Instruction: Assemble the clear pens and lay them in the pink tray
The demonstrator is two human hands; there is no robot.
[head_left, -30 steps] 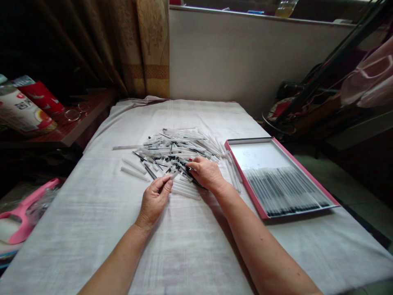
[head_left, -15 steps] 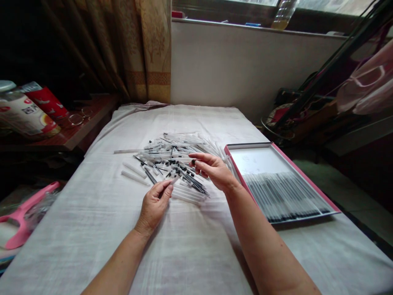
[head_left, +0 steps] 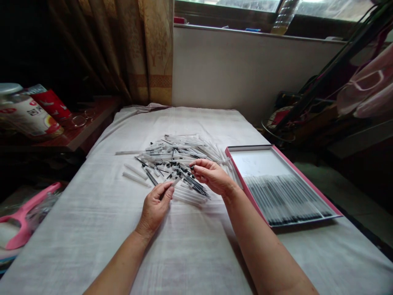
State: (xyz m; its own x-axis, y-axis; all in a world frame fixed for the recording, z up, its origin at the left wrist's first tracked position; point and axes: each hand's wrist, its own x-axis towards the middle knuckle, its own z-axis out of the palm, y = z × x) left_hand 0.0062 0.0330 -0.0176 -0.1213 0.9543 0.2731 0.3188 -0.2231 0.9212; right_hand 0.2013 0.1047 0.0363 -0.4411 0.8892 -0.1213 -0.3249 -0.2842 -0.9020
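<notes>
My left hand [head_left: 156,205] is closed around a translucent pen barrel [head_left: 176,181], whose tip sticks out past the thumb toward the pile. Between the thumb and fingertips of my right hand [head_left: 211,177] is a small black pen plug [head_left: 192,167], held just up and right of the barrel and apart from it. Behind both hands spreads a loose pile of clear pen tubes [head_left: 184,146], mixed with black refills [head_left: 196,185] and small black plugs. To the right, a shallow pink-edged box [head_left: 253,157] contains a row of pens [head_left: 285,198] lying side by side.
A pale cloth [head_left: 101,229] covers the table. On the left, a dark wooden shelf [head_left: 78,137] bears a labelled jar [head_left: 29,116] and a red packet; a pink-handled tape dispenser [head_left: 23,223] lies below. A wall and a patterned curtain [head_left: 158,53] stand behind.
My right hand has come slightly down and closed its fingers more tightly around the black plug. My left hand keeps its hold on the barrel. The view has tilted up a little.
</notes>
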